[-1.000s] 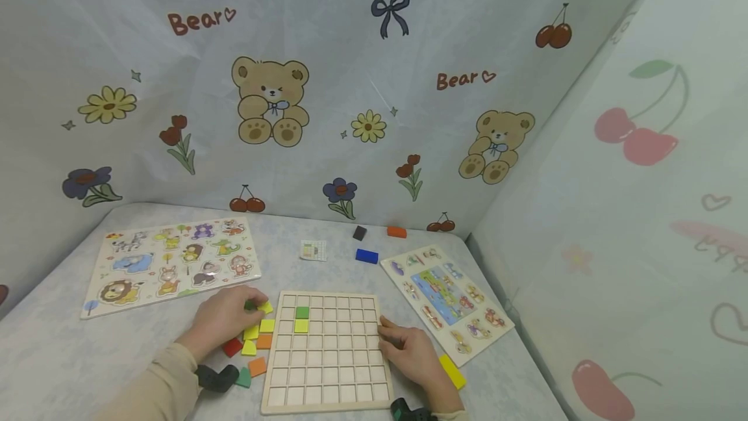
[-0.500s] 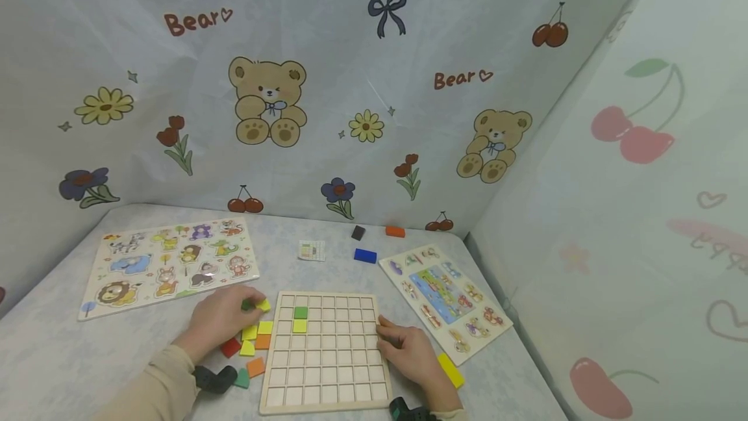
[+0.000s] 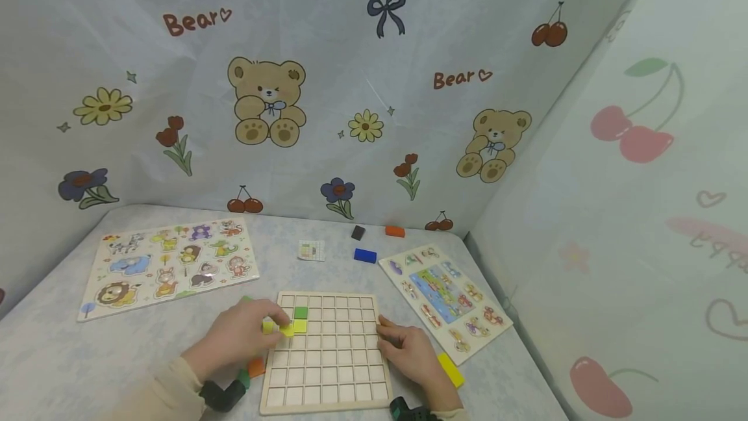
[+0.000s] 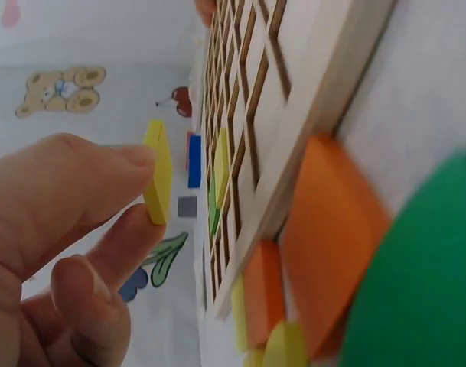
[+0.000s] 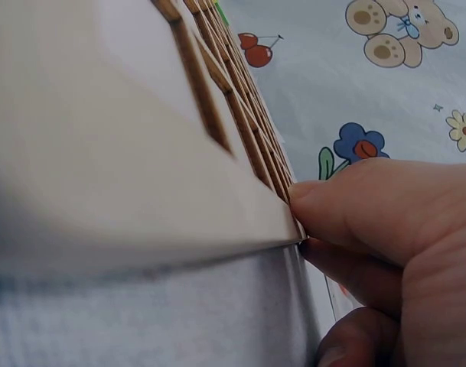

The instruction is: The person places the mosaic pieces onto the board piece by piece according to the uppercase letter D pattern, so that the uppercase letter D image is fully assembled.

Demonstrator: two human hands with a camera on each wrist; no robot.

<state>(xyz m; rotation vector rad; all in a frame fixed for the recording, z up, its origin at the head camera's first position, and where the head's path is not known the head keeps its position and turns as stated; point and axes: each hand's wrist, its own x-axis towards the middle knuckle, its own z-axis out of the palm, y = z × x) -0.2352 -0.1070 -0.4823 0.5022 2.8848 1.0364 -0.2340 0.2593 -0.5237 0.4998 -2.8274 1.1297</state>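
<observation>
My left hand [image 3: 242,333] pinches a small yellow tile [image 4: 160,172] between thumb and fingertips, above the left edge of the wooden grid board [image 3: 345,366]. One green tile [image 3: 300,312] and one yellow tile [image 3: 300,326] lie in neighbouring cells near the board's upper left. My right hand [image 3: 411,353] holds the board's right edge, thumb at the top of the rim and fingers lower down, as the right wrist view shows. Beside the board's left edge lie loose orange tiles [image 4: 332,237] and a green piece [image 4: 424,283]; my left hand partly hides this pile in the head view.
An animal puzzle board [image 3: 187,271] lies at the left, another picture puzzle [image 3: 447,297] at the right. Behind the grid are a small printed card [image 3: 311,251] and blue [image 3: 365,256], black [image 3: 358,232] and orange [image 3: 395,231] blocks. A yellow block [image 3: 450,370] sits near my right wrist.
My left hand has moved right from the loose pile to the grid's left edge, carrying the yellow tile. My right hand stays at the board's right edge.
</observation>
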